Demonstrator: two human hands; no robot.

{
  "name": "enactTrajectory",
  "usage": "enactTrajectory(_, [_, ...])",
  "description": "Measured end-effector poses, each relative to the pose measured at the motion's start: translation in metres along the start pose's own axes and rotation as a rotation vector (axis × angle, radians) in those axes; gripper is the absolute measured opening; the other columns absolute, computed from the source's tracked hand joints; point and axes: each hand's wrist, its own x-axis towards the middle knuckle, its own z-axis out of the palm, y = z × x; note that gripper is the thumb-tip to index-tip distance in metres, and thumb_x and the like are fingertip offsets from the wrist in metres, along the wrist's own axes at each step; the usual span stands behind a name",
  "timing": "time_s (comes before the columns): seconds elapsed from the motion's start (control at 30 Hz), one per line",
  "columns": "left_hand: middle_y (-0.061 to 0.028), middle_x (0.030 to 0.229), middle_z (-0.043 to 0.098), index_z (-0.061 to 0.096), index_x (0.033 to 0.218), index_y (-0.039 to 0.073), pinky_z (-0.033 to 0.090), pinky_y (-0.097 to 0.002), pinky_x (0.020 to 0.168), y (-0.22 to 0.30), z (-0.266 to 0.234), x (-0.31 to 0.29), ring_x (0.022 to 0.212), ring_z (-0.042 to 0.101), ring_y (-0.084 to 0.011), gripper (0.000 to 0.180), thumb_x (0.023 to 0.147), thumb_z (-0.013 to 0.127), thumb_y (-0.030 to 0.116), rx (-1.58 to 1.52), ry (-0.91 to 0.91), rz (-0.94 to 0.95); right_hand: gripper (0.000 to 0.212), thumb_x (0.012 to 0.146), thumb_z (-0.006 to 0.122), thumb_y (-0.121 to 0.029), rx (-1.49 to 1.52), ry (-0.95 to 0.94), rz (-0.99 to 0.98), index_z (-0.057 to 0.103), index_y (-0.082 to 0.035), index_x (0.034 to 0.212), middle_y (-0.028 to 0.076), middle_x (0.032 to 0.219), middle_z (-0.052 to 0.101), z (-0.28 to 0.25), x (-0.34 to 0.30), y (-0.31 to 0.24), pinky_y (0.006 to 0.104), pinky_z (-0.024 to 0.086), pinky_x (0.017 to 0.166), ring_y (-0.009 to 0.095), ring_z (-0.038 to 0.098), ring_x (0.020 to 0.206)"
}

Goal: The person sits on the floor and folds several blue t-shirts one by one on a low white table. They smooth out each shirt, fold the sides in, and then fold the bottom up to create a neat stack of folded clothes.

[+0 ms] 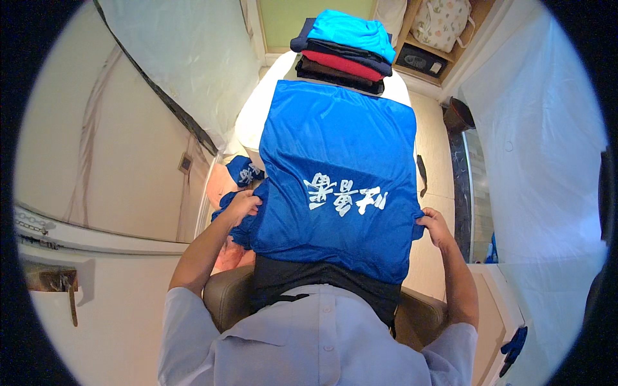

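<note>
A blue T-shirt (pixel 341 135) with white printed lettering lies spread over the white table and down across my lap. My left hand (pixel 245 205) is closed on its left side, where bunched blue cloth hangs over the table's edge. On the opposite side, my right hand (pixel 434 225) pinches a small fold of the shirt's edge. Between my two hands the fabric is mostly smooth, with light creases. Beyond its far edge stands a stack of folded clothes (pixel 344 61), bright blue on top, with red and dark pieces beneath.
The white table (pixel 257 122) has a rounded edge. More blue printed cloth (pixel 243 170) lies low at the left, by something pink. I sit in a brown armchair (pixel 228 299). A dark bin (pixel 458 116) stands at the right, and shelves (pixel 421 48) hold a patterned bag (pixel 443 24).
</note>
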Motion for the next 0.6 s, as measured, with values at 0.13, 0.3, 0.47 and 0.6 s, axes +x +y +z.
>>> enactTrajectory(0.13, [0.0002,0.084,0.057,0.064,0.097,0.01,0.046,-0.0267,0.073,-0.013,-0.042,0.01,0.079,0.055,-0.012,0.018,0.081,0.063,0.017,-0.072,-0.021,0.272,0.008,0.083,0.065,-0.01,0.18,0.069,-0.07,0.064,-0.007,0.09,0.001,0.079,0.064,-0.004,0.0,-0.018,0.0279,0.045,0.07,0.014,0.059,0.073])
enactTrajectory(0.3, [-0.0097,0.102,0.067,0.064,0.12,0.001,0.054,-0.0327,0.085,0.024,-0.054,-0.028,0.086,0.064,-0.0235,0.046,0.076,0.059,0.014,-0.497,-0.046,0.261,0.006,0.086,0.068,-0.008,0.255,0.162,-0.101,0.063,-0.008,0.089,0.001,0.08,0.066,-0.007,-0.03,-0.03,0.0273,0.049,0.064,0.012,0.059,0.066])
enactTrajectory(0.47, [-0.0159,0.114,0.071,0.062,0.125,-0.002,0.057,-0.0402,0.097,0.054,-0.052,-0.072,0.102,0.07,-0.025,0.048,0.078,0.058,0.008,-0.5,-0.091,0.276,0.008,0.088,0.071,-0.008,0.164,0.149,-0.062,0.064,-0.007,0.092,0.003,0.083,0.069,-0.016,-0.047,-0.032,0.0265,0.052,0.068,0.011,0.062,0.07])
enactTrajectory(0.6, [-0.0123,0.114,0.073,0.064,0.125,0.0,0.057,-0.0381,0.096,0.034,-0.069,-0.062,0.101,0.071,-0.0226,0.044,0.082,0.069,0.009,-0.306,-0.143,0.26,0.013,0.087,0.075,-0.009,0.097,0.067,0.014,0.064,-0.006,0.092,0.003,0.083,0.068,-0.024,-0.05,-0.016,0.0269,0.052,0.068,0.011,0.062,0.071])
